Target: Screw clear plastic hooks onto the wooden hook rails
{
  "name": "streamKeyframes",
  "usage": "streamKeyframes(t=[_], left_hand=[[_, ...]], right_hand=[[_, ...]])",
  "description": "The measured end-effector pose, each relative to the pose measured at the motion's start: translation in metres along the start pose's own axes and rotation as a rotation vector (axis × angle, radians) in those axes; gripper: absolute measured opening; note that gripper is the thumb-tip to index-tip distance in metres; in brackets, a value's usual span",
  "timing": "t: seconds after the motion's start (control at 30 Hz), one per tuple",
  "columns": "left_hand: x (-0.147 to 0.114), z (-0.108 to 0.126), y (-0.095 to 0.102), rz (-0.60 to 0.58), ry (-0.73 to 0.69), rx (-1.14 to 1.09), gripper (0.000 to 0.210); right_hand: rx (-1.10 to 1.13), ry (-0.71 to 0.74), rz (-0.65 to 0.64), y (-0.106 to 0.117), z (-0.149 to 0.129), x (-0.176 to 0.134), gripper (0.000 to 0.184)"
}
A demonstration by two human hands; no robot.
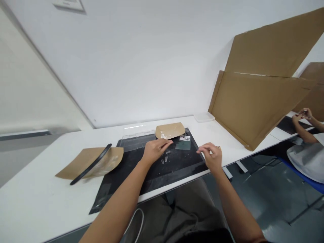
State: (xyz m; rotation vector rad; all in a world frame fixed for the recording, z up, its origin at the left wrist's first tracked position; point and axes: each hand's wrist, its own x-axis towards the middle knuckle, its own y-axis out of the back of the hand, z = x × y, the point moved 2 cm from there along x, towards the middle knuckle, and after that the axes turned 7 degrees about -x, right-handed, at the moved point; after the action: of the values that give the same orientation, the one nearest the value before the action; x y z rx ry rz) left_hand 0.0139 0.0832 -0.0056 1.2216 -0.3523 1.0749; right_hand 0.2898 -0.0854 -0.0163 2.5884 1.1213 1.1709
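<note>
My left hand [156, 151] hovers above the black mat [157, 179], its thumb and fingertips pressed together; whatever is in the pinch is too small to make out. Just beyond it lies a brown paper tray [170, 130] with small whitish bits at its near side. My right hand [212, 157] is above the mat's right edge, fingers bent into a pinch, and I cannot see what it holds. Between the hands are small clear elongated pieces [164, 160], a sheet of white round dots [184, 138] and a dark greenish sheet [183, 145].
A clear compartment box [138, 141] stands behind my left hand. Further left, a black curved strip [91, 164] lies across brown paper [76, 163]. A shallow clear container [204, 117] and a tall cardboard panel [253, 104] stand right. Another person's hands [301, 115] are beyond.
</note>
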Motion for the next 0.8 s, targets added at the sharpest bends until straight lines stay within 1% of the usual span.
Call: streamKeyframes(t=[0.07, 0.2, 0.27, 0.33, 0.4, 0.47, 0.57, 0.67, 0.73, 0.8], left_hand=[[0.000, -0.003, -0.001, 0.012, 0.007, -0.007, 0.033], [0.002, -0.006, -0.001, 0.049, 0.000, -0.022, 0.037], [0.003, -0.006, 0.000, 0.072, -0.009, -0.015, 0.037], [0.004, -0.005, 0.001, 0.091, -0.017, 0.000, 0.036], [0.004, -0.003, 0.001, 0.100, -0.024, 0.017, 0.034], [0.003, -0.002, 0.001, 0.097, -0.032, 0.027, 0.031], [0.003, 0.001, 0.002, 0.082, -0.038, 0.033, 0.029], [0.003, 0.003, 0.005, 0.078, -0.037, 0.050, 0.028], [0.003, 0.005, 0.007, 0.081, -0.036, 0.069, 0.027], [0.003, 0.006, 0.008, 0.088, -0.038, 0.087, 0.026]], right_hand=[[0.106, 0.028, -0.131, -0.027, -0.020, 0.011, 0.029], [0.294, 0.063, -0.330, -0.080, -0.050, 0.034, 0.032], [0.362, 0.066, -0.402, -0.098, -0.056, 0.040, 0.031], [0.407, 0.052, -0.451, -0.110, -0.057, 0.042, 0.032], [0.435, 0.023, -0.486, -0.115, -0.053, 0.039, 0.032], [0.459, -0.009, -0.513, -0.116, -0.048, 0.034, 0.031], [0.491, -0.040, -0.560, -0.112, -0.044, 0.029, 0.028], [0.495, -0.047, -0.612, -0.106, -0.047, 0.029, 0.025], [0.480, -0.045, -0.621, -0.104, -0.049, 0.030, 0.023], [0.462, -0.046, -0.597, -0.104, -0.049, 0.031, 0.022]])
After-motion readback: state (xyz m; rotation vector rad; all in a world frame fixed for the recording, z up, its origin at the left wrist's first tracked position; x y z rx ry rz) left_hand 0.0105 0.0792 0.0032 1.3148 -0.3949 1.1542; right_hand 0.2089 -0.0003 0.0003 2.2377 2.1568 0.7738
